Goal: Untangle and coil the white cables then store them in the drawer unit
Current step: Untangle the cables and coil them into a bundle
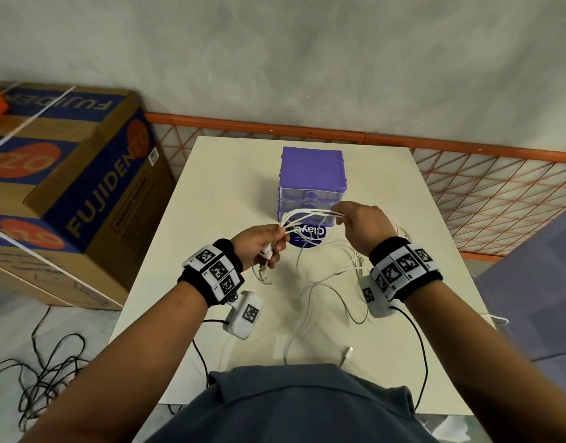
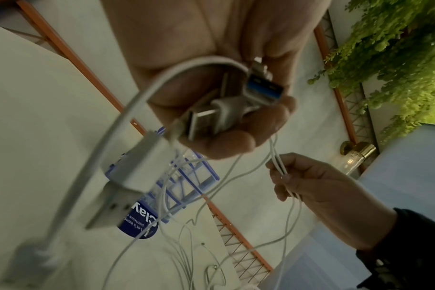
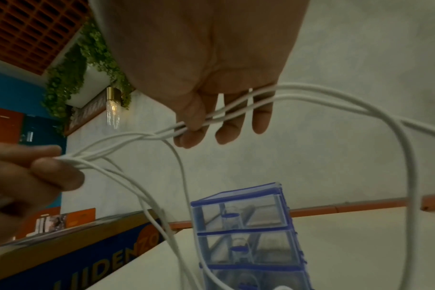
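Several white cables point(image 1: 310, 215) stretch taut between my two hands above the table. My left hand point(image 1: 265, 244) grips a bundle of their USB plugs point(image 2: 236, 109) in its curled fingers, and one plug point(image 2: 127, 180) dangles below it. My right hand point(image 1: 348, 215) pinches the strands between thumb and forefinger point(image 3: 194, 125), its other fingers straight. More cable point(image 1: 332, 270) lies looped and tangled on the table under my right wrist. The purple drawer unit point(image 1: 312, 180) stands just behind my hands, its three clear drawers point(image 3: 246, 235) pushed in.
The white table point(image 1: 217, 193) carries a round blue sticker point(image 1: 307, 236) before the drawer unit and a loose cable end point(image 1: 348, 350) near me. A large cardboard box point(image 1: 67, 193) stands to the left, an orange mesh fence point(image 1: 498, 193) behind and right. Black cords point(image 1: 48, 378) lie on the floor.
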Demonstrator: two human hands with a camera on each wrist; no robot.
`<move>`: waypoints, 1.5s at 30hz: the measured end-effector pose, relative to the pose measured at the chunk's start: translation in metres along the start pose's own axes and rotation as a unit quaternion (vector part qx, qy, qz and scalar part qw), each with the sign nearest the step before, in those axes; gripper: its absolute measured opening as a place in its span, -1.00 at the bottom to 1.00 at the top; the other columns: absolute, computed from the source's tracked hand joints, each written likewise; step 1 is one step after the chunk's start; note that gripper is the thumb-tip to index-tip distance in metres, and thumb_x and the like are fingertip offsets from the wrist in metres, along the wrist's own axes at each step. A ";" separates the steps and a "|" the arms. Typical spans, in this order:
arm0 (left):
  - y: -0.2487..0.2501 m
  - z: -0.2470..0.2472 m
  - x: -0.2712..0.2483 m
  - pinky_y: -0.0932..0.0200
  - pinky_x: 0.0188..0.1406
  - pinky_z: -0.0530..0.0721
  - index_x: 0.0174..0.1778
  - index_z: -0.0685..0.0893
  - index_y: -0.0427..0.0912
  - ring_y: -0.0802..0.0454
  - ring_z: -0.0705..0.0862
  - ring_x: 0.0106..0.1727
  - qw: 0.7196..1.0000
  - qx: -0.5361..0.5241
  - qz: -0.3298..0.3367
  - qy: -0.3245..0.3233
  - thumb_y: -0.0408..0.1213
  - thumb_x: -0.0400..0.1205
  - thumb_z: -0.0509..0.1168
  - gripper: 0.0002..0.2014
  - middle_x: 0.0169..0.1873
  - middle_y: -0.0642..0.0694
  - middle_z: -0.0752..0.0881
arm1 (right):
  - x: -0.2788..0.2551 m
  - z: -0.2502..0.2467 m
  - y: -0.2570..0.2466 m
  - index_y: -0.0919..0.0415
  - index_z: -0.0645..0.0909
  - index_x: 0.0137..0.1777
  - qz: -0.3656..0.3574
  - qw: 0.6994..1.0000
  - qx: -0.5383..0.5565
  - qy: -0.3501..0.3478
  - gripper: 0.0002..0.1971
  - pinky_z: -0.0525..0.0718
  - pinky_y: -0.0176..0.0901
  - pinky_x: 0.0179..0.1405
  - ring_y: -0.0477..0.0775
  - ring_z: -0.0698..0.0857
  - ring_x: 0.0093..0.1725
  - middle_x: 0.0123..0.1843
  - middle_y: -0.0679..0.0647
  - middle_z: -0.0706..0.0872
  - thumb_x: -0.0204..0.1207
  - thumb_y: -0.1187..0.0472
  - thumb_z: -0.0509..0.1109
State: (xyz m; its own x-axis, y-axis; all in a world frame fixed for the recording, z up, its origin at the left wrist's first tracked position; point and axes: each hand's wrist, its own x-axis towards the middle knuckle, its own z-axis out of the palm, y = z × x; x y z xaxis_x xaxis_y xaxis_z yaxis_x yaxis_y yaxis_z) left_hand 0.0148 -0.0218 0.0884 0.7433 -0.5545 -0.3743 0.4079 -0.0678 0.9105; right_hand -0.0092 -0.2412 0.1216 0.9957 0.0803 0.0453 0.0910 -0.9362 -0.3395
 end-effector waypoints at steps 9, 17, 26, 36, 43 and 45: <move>0.001 0.006 -0.004 0.47 -0.77 0.34 0.09 0.48 -0.05 0.21 0.44 -0.74 0.999 0.014 0.022 0.028 -0.44 0.71 0.03 -0.78 -0.32 -0.05 0.55 | 0.000 0.002 -0.014 0.28 0.58 0.02 -0.039 0.996 0.066 0.038 -0.84 0.49 -0.06 -0.18 0.36 0.65 -0.11 -0.09 0.28 0.75 0.57 0.26 0.20; 0.001 0.010 -0.004 0.29 -0.56 0.64 0.18 0.48 -0.05 0.18 0.60 -0.58 0.998 -0.054 0.031 0.009 -0.47 0.68 0.08 -0.74 -0.48 0.12 0.69 | 0.000 0.007 -0.017 0.24 0.58 0.10 -0.040 0.988 0.148 0.022 -0.63 0.64 0.06 -0.02 0.27 0.67 -0.07 -0.06 0.24 0.74 0.47 0.53 0.05; 0.009 0.023 -0.005 0.40 -0.71 0.39 -0.10 0.54 -0.06 0.23 0.40 -0.75 0.999 0.008 0.046 0.028 -0.41 0.65 0.19 -0.86 -0.45 0.07 0.54 | -0.005 0.003 -0.023 0.09 0.63 0.20 -0.055 0.994 0.097 0.016 -0.74 0.61 -0.04 -0.02 0.25 0.69 0.05 0.08 0.15 0.79 0.60 0.17 0.19; 0.010 0.029 0.001 0.21 -0.51 0.67 -0.14 0.64 -0.21 0.16 0.42 -0.72 0.998 -0.034 0.049 0.037 -0.20 0.75 -0.03 -0.64 -0.42 -0.06 0.52 | -0.007 0.004 -0.026 0.08 0.53 0.36 -0.048 0.995 0.087 -0.016 -0.54 0.53 -0.10 0.02 0.27 0.63 0.13 0.20 0.21 0.70 0.56 0.42 0.04; 0.011 0.029 0.006 0.27 -0.57 0.52 -0.11 0.60 -0.15 0.18 0.38 -0.70 0.997 -0.083 0.007 0.004 -0.02 0.72 -0.05 -0.62 -0.52 0.07 0.61 | -0.004 0.011 -0.029 0.18 0.58 0.13 -0.060 0.989 0.132 -0.008 -0.80 0.54 -0.06 -0.06 0.20 0.62 -0.04 0.06 0.19 0.73 0.58 0.26 0.18; 0.012 0.028 0.007 0.25 -0.54 0.53 -0.13 0.60 -0.12 0.16 0.41 -0.68 0.995 -0.101 0.000 0.009 0.03 0.72 -0.10 -0.57 -0.51 0.06 0.63 | -0.005 0.013 -0.028 0.11 0.59 0.14 -0.053 0.991 0.121 0.000 -0.79 0.59 0.00 -0.04 0.21 0.66 -0.01 0.05 0.14 0.75 0.59 0.13 0.21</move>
State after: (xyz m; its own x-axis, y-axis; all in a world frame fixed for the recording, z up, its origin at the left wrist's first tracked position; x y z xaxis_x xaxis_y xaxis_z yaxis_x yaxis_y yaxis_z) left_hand 0.0099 -0.0499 0.1012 0.7519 -0.5401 -0.3782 0.5045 0.1020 0.8574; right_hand -0.0165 -0.2112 0.1187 0.9806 0.1734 0.0917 0.1951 -0.8137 -0.5475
